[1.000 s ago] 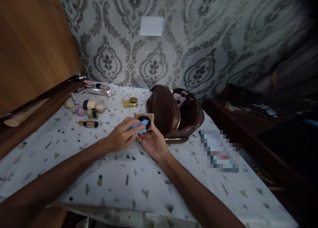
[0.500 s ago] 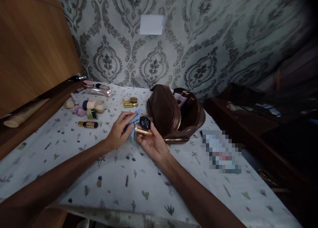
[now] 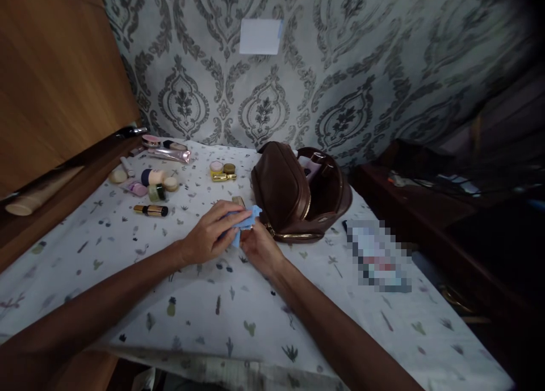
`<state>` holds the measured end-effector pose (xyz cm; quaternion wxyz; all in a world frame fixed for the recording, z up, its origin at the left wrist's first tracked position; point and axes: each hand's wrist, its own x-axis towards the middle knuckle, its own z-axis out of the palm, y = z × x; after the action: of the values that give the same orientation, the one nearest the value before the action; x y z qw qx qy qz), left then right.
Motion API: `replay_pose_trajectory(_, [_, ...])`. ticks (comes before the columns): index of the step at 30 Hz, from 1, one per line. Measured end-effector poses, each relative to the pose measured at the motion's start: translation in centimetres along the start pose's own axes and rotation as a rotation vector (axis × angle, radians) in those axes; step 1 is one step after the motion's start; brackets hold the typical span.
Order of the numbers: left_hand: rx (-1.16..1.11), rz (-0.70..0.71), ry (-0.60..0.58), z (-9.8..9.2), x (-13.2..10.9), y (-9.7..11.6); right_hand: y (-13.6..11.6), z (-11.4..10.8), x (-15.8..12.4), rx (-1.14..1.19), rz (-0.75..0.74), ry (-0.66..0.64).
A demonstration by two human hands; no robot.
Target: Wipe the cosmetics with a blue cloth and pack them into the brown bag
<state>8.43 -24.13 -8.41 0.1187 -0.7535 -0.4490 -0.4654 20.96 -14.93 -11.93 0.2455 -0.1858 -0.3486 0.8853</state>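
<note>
My left hand [image 3: 213, 232] is closed on a light blue cloth [image 3: 247, 218] and presses it over a small gold-edged case. Opposite it, my right hand [image 3: 261, 248] grips that case from below and the right. Cloth and fingers cover most of the case, so only a beige upper corner [image 3: 238, 201] shows. Just behind my right hand stands a brown cosmetic bag [image 3: 279, 189], unzipped, with pink-capped items [image 3: 314, 163] inside.
At the left lie several cosmetics: a pink tube [image 3: 170, 154], a green jar [image 3: 156, 193] and a black-and-gold tube [image 3: 151, 210]. Small gold-lidded pots [image 3: 229, 168] stand behind my hands. A blurred-out flat object [image 3: 378, 257] lies at the right, a wooden cabinet [image 3: 59, 67] rises on the left.
The cloth has moved right and now covers the case's round black label. My left hand has shifted right with it, and the case has turned in my right hand.
</note>
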Motion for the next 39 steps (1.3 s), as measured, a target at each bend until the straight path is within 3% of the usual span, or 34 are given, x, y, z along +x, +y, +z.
replay_pose_trajectory(4, [0.053, 0.013, -0.003, 0.0, 0.1, 0.4, -0.4, 0.4, -0.3, 0.043, 0.034, -0.024])
replay_pose_trajectory(10, [0.18, -0.162, 0.033, -0.5, -0.1, -0.8, -1.2, 1.4, -0.9, 0.132, 0.098, -0.09])
replay_pose_trajectory(17, [0.206, -0.267, -0.029, 0.6, -1.1, -1.9, -2.0, 1.1, -0.7, 0.322, 0.101, -0.091])
replay_pose_trajectory(26, [0.173, 0.022, -0.122, 0.9, -0.9, 0.0, -2.3, 0.4, -0.3, 0.391, 0.134, -0.082])
replay_pose_trajectory(29, [0.233, 0.046, -0.125, 1.1, -1.0, -0.3, -2.0, 0.7, -0.5, 0.37, 0.171, -0.1])
replay_pose_trajectory(34, [0.259, -0.229, -0.092, 0.9, -1.2, -1.6, -1.1, 1.4, -1.0, 0.265, 0.13, -0.107])
replay_pose_trajectory(39, [0.018, -0.5, -0.117, 0.5, -1.0, -2.2, -0.8, 1.2, -0.8, 0.051, -0.003, -0.073])
